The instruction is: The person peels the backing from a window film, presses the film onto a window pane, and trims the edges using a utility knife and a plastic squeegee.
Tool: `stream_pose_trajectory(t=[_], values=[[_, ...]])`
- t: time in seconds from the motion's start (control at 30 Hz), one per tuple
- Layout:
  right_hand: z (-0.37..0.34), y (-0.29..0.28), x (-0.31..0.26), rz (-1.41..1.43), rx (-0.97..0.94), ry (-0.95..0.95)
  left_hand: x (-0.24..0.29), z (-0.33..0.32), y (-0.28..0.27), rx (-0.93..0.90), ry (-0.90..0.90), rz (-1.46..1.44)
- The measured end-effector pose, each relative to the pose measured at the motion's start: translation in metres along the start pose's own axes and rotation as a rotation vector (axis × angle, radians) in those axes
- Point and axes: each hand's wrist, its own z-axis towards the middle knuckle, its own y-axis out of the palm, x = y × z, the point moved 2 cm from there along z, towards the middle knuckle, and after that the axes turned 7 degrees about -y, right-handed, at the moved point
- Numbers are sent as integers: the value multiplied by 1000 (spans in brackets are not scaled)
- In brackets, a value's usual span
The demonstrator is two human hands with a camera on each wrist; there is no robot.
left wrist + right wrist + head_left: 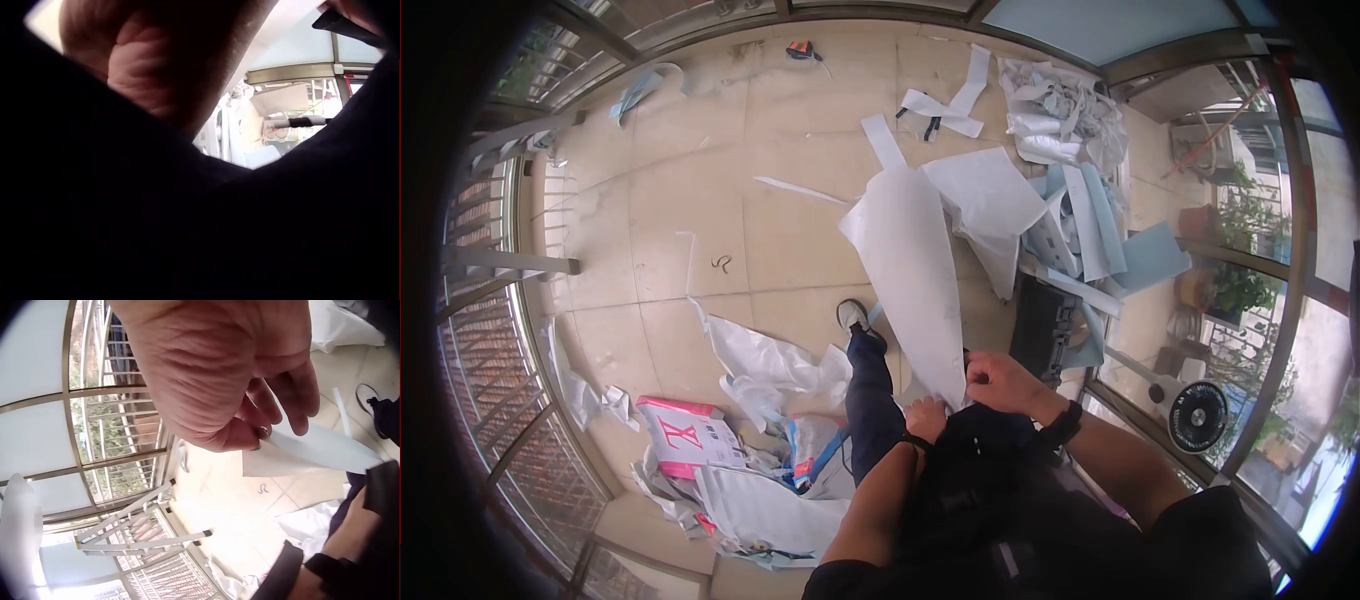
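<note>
While the long, white, tapering sheet of thin, pliable material (915, 270) stretches forward, its narrow near end looks gripped by the bare left hand (925, 420). The bare right hand (1003, 384) curls just beside, holding what I can't tell; I'd steady the left, keeping tension even against creases.

Dark cloth (125, 231) hides most of the left wrist view, and the top edge there cuts off the left hand (924, 420), its fingers out of sight. In the right wrist view the top edge crops the right hand (206, 369), whose fingertips cover the spot where they pinch the white sheet (910, 270). The small print on the pink-edged package (690, 437) is illegible; a dark curl (721, 264) on the floor is too small to identify.
</note>
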Motion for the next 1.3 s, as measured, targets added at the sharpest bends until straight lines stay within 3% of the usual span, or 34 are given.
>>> stream_pose_trajectory(t=[0.03,0.17,0.27,0.4,0.47,0.5,0.57,0.63,0.67,0.7,0.77,0.87,0.93,0.97,1.03,1.07,1.13,1.2,1.27,1.3], values=[[-8,14,14,-1,3,20,0,3,12,-192,-59,-73],[-32,36,42,33,-28,117,15,7,-13,-398,11,-85],[-31,19,27,86,-64,159,11,7,-30,-538,83,16],[-17,-6,22,87,-81,79,-7,-1,-77,-296,-15,-73],[-2,-20,14,79,-167,88,-24,-4,-91,-113,-170,-228],[7,-26,9,70,-151,54,-28,-5,-99,-115,-214,-314],[27,-40,1,158,-140,94,-17,-14,-121,0,-224,-431],[48,-52,-12,243,-125,134,5,-25,-152,230,-198,-655],[58,-57,-20,432,-61,175,21,-30,-168,359,-169,-757],[66,-61,-28,624,2,217,39,-36,-184,375,-164,-747],[72,-77,-65,673,-7,161,68,-49,-219,617,-78,-784],[68,-94,-98,616,-40,71,91,-51,-250,798,55,-904],[48,-114,-134,238,-20,-250,103,-66,-288,841,74,-929],[38,-119,-142,239,-7,-269,102,-73,-304,794,103,-988],[17,-132,-160,126,86,-550,123,-95,-347,716,167,-1162],[9,-142,-169,125,98,-564,130,-99,-360,722,180,-1150],[-5,-158,-182,149,-77,-510,140,-102,-378,629,149,-1103],[-3,-173,-181,90,-44,-557,162,-104,-393,671,135,-1079],[-1,-189,-182,33,-14,-588,177,-100,-400,601,169,-1108],[0,-198,-184,118,-58,-415,183,-96,-401,639,203,-1083]])
